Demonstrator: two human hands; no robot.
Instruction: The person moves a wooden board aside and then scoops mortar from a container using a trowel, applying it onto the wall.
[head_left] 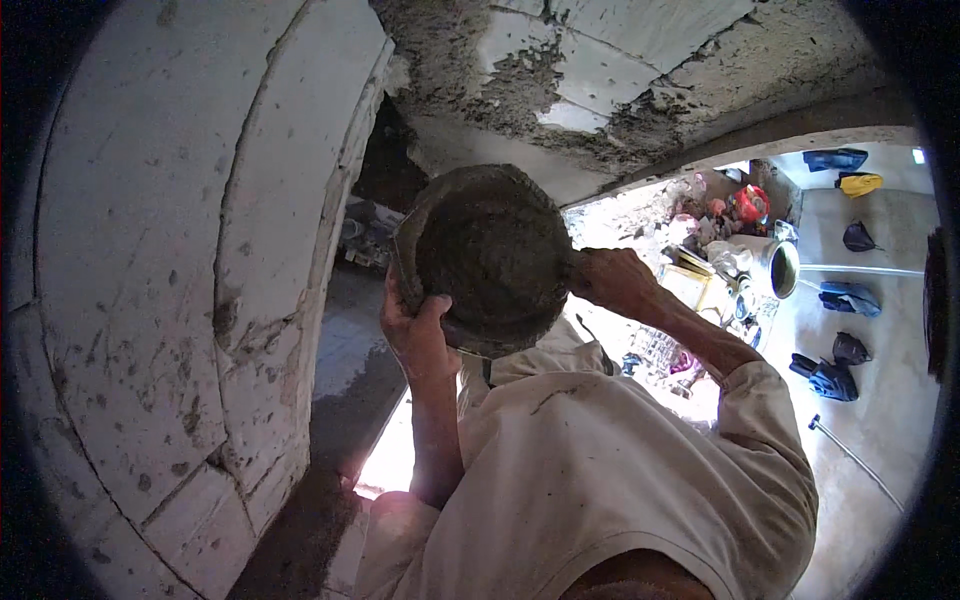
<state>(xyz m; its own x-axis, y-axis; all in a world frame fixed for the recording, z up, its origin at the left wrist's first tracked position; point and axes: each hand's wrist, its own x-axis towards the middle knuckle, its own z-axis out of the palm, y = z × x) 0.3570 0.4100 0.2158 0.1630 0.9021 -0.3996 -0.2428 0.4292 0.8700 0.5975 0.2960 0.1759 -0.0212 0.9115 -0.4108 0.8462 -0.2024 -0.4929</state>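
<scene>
A round, mortar-caked pan [490, 255] is held up in front of my chest, its open side showing a layer of wet grey mortar. My left hand [418, 325] grips its lower left edge, the thumb lying over the rim and the other fingers out of sight behind it. On the opposite side my right hand [610, 283] is closed at the pan's right edge; whether it holds a handle or the rim itself is hidden by the fingers.
To the left rises a block wall [150, 250] with mortar-smeared joints. Rough mortar covers part of the surface ahead [650, 90]. At right, a bucket [783, 268] lies among clutter, a red item [750, 204] nearby. Dark clothes [850, 298] hang on the pale wall.
</scene>
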